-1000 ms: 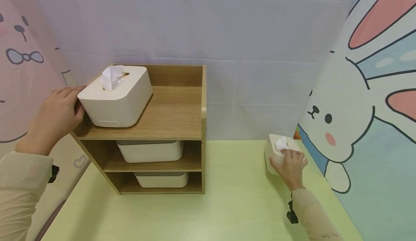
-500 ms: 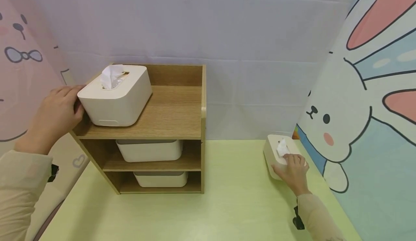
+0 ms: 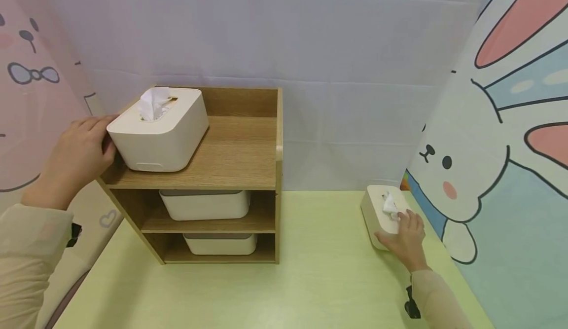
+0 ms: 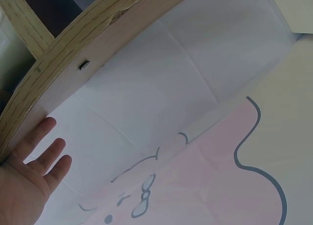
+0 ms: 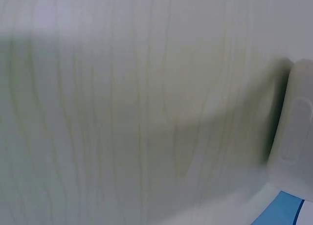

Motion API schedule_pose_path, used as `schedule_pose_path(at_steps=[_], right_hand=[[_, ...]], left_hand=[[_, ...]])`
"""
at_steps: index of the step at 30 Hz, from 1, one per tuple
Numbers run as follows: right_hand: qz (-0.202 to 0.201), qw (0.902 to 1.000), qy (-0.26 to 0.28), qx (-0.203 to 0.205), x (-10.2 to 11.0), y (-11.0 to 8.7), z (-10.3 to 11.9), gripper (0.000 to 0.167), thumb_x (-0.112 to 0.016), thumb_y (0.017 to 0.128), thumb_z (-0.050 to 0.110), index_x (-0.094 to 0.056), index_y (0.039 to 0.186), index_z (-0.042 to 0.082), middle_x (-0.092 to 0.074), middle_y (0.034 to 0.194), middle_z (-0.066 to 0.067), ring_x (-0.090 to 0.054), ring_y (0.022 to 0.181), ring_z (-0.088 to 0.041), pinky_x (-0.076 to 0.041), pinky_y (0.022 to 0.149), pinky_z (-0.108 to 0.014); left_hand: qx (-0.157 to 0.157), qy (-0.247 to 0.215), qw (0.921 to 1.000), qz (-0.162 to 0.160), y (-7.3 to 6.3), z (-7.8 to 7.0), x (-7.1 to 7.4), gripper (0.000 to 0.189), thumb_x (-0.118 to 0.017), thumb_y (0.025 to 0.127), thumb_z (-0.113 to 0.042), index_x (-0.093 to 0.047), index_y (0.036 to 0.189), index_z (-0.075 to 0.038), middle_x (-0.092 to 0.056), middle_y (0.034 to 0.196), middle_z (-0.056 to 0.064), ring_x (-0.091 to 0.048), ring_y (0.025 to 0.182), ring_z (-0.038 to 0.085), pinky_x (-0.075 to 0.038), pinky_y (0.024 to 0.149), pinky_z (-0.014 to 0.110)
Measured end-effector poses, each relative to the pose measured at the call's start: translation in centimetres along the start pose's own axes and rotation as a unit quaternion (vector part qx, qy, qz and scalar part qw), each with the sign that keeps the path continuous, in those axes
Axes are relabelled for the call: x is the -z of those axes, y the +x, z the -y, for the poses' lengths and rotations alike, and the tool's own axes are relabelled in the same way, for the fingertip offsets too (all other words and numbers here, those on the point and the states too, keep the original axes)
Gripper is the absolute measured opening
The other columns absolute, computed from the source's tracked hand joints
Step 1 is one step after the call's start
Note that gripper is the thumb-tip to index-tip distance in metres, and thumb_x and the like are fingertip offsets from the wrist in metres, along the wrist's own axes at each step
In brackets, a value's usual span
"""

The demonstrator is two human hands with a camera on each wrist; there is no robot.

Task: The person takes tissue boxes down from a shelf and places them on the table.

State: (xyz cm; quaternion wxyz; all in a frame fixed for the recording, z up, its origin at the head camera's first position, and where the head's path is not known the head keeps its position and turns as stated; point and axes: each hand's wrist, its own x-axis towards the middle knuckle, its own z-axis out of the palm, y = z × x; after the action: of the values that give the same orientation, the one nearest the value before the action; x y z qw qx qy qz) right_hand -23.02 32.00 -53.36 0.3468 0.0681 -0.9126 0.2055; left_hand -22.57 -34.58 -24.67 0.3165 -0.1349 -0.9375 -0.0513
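In the head view, my left hand (image 3: 73, 159) holds the left side panel of a small wooden shelf unit (image 3: 241, 139). Its fingers (image 4: 51, 154) lie along the panel's outer face in the left wrist view; the thumb is mostly hidden. Close to that hand, a large white tissue box (image 3: 153, 149) with a tissue sticking out stands on the unit's top, at the left. At the far right of the table, my right hand (image 3: 406, 240) grips the near end of a smaller white tissue box (image 3: 376, 210), thumb at its left. Part of this box (image 5: 296, 132) shows in the right wrist view.
Two white bins stand inside the shelf unit, the upper bin (image 3: 206, 206) on the middle level and the lower bin (image 3: 220, 244) at the bottom. A pale green table (image 3: 319, 270) carries everything. A rabbit-print cloth (image 3: 470, 171) hangs beside the right hand.
The smaller tissue box has turned slightly and its near end has come a little towards me. My right hand has moved with it, nearer and rightwards. My left hand stays put.
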Motion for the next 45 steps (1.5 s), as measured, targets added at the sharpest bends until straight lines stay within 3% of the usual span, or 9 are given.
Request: schedule_pose_path(at_steps=[10,15,23,36,45], right_hand=[[0.084,0.9948,-0.01,-0.057,0.6,0.1,-0.1,0.091,-0.081,0.054,0.033,-0.037,0.117,-0.015,-0.034,0.124,-0.039,-0.023,0.118,-0.057,-0.022,0.09,-0.07],[0.103,0.9915,-0.001,-0.08,0.7,0.2,-0.3,0.094,-0.082,0.054,0.033,-0.033,0.12,-0.014,-0.032,0.127,-0.038,-0.022,0.119,-0.056,-0.02,0.094,-0.069],[0.131,0.988,-0.016,-0.079,0.9,0.5,-0.2,0.087,-0.08,0.058,0.037,-0.039,0.118,-0.012,-0.029,0.129,-0.04,-0.02,0.12,-0.058,-0.018,0.092,-0.07],[0.188,0.9785,-0.011,-0.083,1.5,0.9,-0.6,0.094,-0.077,0.065,0.042,-0.032,0.126,-0.013,-0.023,0.133,-0.039,-0.015,0.121,-0.059,-0.018,0.088,-0.073],[0.209,0.9736,-0.055,-0.075,1.9,1.5,-0.6,0.094,-0.074,0.065,0.048,-0.033,0.126,-0.011,-0.026,0.133,-0.037,-0.02,0.12,-0.059,-0.024,0.083,-0.074]], left_hand=[[-0.001,0.001,1.0,-0.001,0.0,0.0,-0.1,0.046,-0.048,0.083,-0.003,-0.044,0.127,0.009,-0.052,0.117,0.032,-0.043,0.106,0.047,-0.031,0.095,0.058],[-0.001,0.0,1.0,-0.001,0.0,0.0,0.0,0.046,-0.049,0.083,-0.003,-0.044,0.127,0.009,-0.052,0.117,0.032,-0.043,0.107,0.047,-0.032,0.095,0.058],[0.004,0.001,1.0,0.005,0.0,0.2,0.0,0.047,-0.049,0.084,-0.003,-0.043,0.129,0.008,-0.051,0.118,0.032,-0.042,0.107,0.048,-0.031,0.095,0.058],[0.0,0.001,1.0,-0.003,-0.1,0.0,0.1,0.045,-0.049,0.083,-0.003,-0.044,0.127,0.009,-0.052,0.117,0.032,-0.043,0.106,0.048,-0.032,0.095,0.058],[0.0,-0.002,1.0,-0.002,-0.1,-0.1,0.1,0.043,-0.048,0.084,-0.003,-0.046,0.125,0.009,-0.052,0.116,0.031,-0.043,0.106,0.047,-0.032,0.094,0.058]])
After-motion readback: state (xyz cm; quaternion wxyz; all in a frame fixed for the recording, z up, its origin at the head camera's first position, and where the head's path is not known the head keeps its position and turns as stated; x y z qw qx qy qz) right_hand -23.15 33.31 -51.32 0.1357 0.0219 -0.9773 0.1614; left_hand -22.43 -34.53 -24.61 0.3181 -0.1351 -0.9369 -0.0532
